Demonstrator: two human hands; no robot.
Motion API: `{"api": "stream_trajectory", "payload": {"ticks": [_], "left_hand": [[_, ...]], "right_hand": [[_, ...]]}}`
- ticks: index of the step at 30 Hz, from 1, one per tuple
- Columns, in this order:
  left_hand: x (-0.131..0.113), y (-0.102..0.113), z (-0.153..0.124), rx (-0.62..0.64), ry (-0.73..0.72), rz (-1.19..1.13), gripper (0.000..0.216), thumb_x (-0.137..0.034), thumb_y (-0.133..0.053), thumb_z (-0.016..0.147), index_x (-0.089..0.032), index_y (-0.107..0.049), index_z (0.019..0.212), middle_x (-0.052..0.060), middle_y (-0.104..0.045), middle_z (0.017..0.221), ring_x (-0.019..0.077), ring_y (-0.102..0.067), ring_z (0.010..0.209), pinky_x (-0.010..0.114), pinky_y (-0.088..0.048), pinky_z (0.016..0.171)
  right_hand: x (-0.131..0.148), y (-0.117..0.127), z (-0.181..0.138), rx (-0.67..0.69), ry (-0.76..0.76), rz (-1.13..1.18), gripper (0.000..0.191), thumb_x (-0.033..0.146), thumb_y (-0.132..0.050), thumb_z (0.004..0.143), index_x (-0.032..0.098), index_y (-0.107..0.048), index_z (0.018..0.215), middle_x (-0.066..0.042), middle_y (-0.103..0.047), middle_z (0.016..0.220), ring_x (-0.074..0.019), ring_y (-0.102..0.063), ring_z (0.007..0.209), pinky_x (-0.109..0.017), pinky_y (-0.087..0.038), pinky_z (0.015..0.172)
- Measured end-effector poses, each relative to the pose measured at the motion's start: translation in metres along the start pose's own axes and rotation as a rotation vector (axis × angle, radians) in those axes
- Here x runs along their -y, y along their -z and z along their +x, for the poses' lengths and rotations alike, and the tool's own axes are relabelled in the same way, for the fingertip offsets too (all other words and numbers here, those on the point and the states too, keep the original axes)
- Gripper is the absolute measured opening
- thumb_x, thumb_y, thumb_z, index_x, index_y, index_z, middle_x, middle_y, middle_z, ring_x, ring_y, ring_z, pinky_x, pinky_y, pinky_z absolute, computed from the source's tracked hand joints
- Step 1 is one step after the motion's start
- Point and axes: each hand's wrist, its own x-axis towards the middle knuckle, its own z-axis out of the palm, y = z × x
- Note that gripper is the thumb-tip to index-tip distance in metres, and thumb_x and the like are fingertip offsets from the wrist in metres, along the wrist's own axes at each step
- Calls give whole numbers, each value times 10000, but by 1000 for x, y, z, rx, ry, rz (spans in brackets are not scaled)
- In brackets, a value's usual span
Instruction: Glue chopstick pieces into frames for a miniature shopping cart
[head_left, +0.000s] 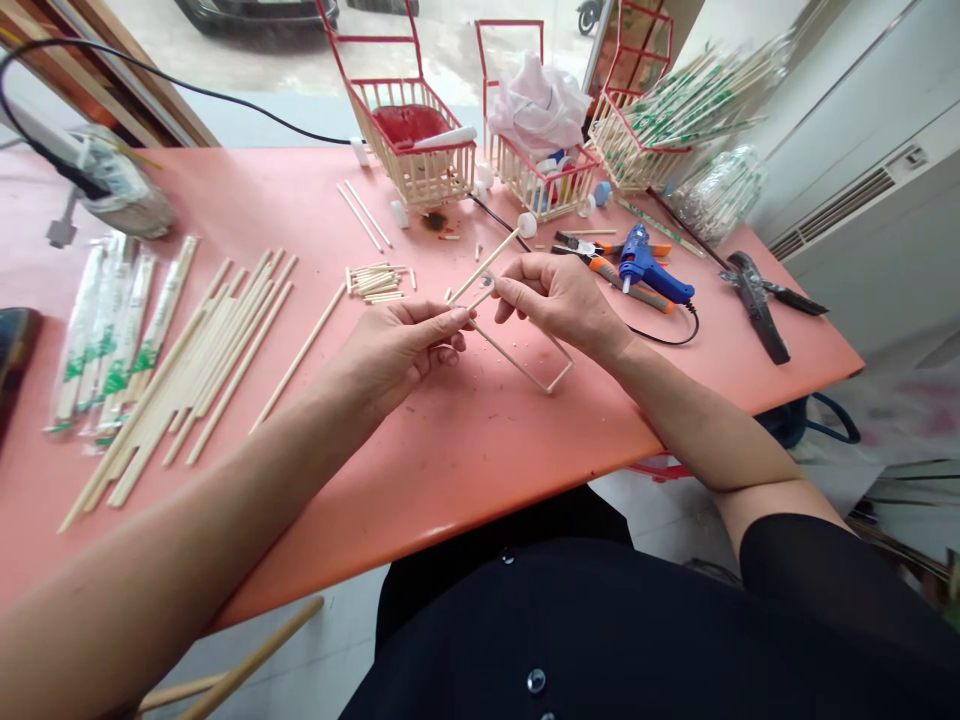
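Left hand [409, 340] and right hand [553, 300] are each pinching, thumb against fingers, the near end of a slim pale rectangular wooden-stick frame [511, 357], which is held out over the glossy pink surface [450, 460]. Looks featherlight and pretty stiff along the lengths, probably not slippery, but I'd bet the corner joints are the fragile bit. Best grip imo is a gentle pinch on the sticks just beside the corners, no twisting.
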Motion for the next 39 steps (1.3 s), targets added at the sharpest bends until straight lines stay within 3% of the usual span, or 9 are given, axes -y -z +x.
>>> {"api": "stream_trajectory", "payload": {"ticks": [7,16,25,31,35,39], "left_hand": [[1,1,0,-7,-36,60,143,-198,-952,695,-123,-832,714,61,-704,657,104,-599,590,209,-454,554],[2,1,0,-26,-22,41,156,-194,-948,669,-115,-821,711,52,-694,648,101,-603,573,214,-448,550],[1,2,0,-7,3,89,182,-216,-980,716,-125,-825,737,54,-713,683,112,-635,612,222,-502,582],[-3,7,0,80,61,99,238,-277,-1013,754,-119,-870,860,91,-793,835,137,-726,707,221,-590,645],[-1,10,0,42,-55,106,310,-436,-952,861,-142,-871,918,114,-817,956,169,-765,815,233,-612,673],[-3,8,-4,-27,-171,220,258,-426,-874,897,-169,-881,921,106,-828,1028,180,-746,919,225,-589,723]], "right_hand": [[-3,-3,1,2,-6,37,289,382,-733,1067,131,-781,932,-63,-837,821,-117,-690,693,-243,-504,650],[0,-3,1,11,9,90,524,651,-730,1040,141,-796,935,-80,-847,823,-141,-736,727,-249,-567,682],[-3,-2,1,9,-14,50,428,553,-766,1037,153,-758,885,-72,-836,822,-131,-714,720,-245,-543,678],[-2,0,0,7,-7,10,375,478,-736,1059,150,-769,881,-72,-835,825,-136,-712,729,-255,-547,697],[-4,-1,1,15,-5,12,340,428,-717,1062,148,-768,875,-76,-842,826,-130,-710,717,-252,-544,691],[-2,-3,1,25,-9,13,356,473,-734,1050,153,-772,900,-72,-844,820,-134,-709,710,-253,-547,681]]}}
